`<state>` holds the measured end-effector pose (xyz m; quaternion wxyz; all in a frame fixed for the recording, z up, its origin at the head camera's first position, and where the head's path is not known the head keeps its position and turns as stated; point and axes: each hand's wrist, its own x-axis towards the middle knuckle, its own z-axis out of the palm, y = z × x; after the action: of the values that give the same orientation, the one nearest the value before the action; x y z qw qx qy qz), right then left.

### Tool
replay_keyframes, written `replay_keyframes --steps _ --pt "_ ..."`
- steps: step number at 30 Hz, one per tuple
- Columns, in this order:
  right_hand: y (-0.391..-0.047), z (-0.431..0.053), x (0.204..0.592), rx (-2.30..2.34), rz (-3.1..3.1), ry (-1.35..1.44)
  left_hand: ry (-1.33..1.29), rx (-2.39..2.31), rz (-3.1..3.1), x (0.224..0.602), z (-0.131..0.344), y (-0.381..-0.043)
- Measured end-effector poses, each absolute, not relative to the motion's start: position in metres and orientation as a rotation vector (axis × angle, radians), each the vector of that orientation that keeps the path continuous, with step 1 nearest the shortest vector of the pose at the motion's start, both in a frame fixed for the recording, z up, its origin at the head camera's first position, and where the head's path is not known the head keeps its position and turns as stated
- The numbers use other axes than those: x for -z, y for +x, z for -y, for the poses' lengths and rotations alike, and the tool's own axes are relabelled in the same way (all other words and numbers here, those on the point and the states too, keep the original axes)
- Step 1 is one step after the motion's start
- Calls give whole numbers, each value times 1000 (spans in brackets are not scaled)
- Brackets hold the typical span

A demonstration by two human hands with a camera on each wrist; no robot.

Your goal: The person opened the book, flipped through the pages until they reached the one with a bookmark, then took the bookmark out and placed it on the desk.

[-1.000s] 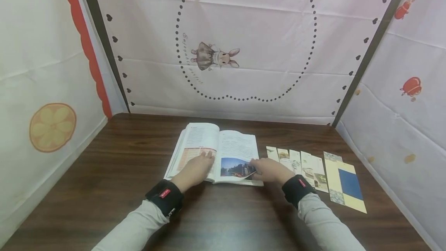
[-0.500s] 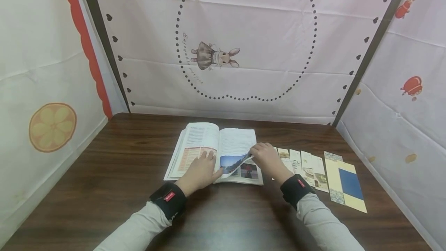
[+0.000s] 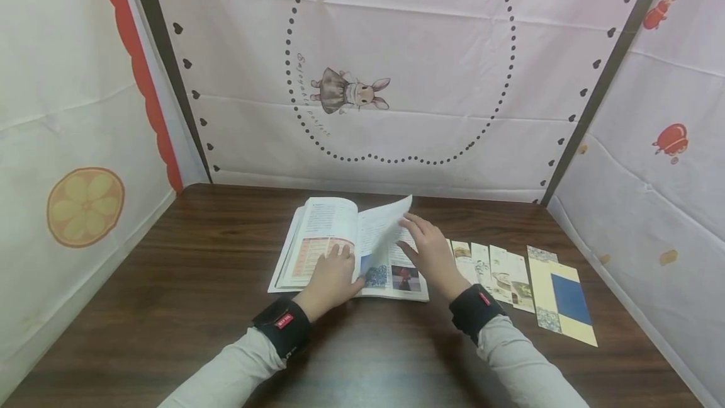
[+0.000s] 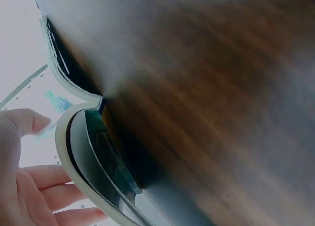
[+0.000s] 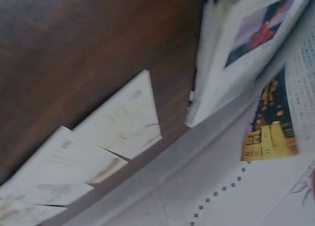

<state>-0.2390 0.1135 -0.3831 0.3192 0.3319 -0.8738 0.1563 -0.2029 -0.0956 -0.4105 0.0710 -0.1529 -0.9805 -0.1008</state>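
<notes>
A thick open book [image 3: 317,232] lies on the brown table. My left hand [image 3: 331,276] rests with spread fingers on its left page, the thumb reaching across the spine. In the left wrist view, the left hand [image 4: 34,186] lies over the book's curved lower edge [image 4: 66,137]. One page [image 3: 379,222] of the right half stands raised and curved toward the left. Fingers of my right hand [image 3: 433,250] are extended behind its free edge, thumb apart. The right wrist view has the lifted page [image 5: 275,122] with a night photo, apart from the pages below; no right hand shows there.
Several pale printed cards [image 3: 501,276] lie overlapping in a row right of the book. Farther right is a yellow card with a blue block [image 3: 569,301]. Printed white cloth [image 3: 453,80] walls off the back and both sides of the brown table [image 3: 215,257].
The right hand has lifted the page from its lower corner and swung it up and leftward, its fingers loosening from a pinch. The left hand has slid slightly right, its thumb spreading out.
</notes>
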Motion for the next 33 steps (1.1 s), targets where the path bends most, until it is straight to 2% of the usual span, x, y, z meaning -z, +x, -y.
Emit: replay_keyframes --steps 5,8,15,18,28,30,33 --pt "-236 -117 388 -610 2792 782 -433 321 2917 413 93 -203" --pt "-235 -118 394 -579 3092 784 -421 316 2896 413 91 -201" --pt "-236 -120 401 -393 3210 932 -290 628 2753 400 96 -203" --pt "-238 -121 400 -377 3230 973 -357 647 2600 397 106 -205" --pt "-243 -122 396 -324 3272 1016 -676 -63 2544 399 119 -207" --pt "-244 -122 397 -323 3255 1006 -738 -55 2637 398 118 -205" --pt "-242 -121 398 -351 3238 970 -691 79 2865 401 119 -203"
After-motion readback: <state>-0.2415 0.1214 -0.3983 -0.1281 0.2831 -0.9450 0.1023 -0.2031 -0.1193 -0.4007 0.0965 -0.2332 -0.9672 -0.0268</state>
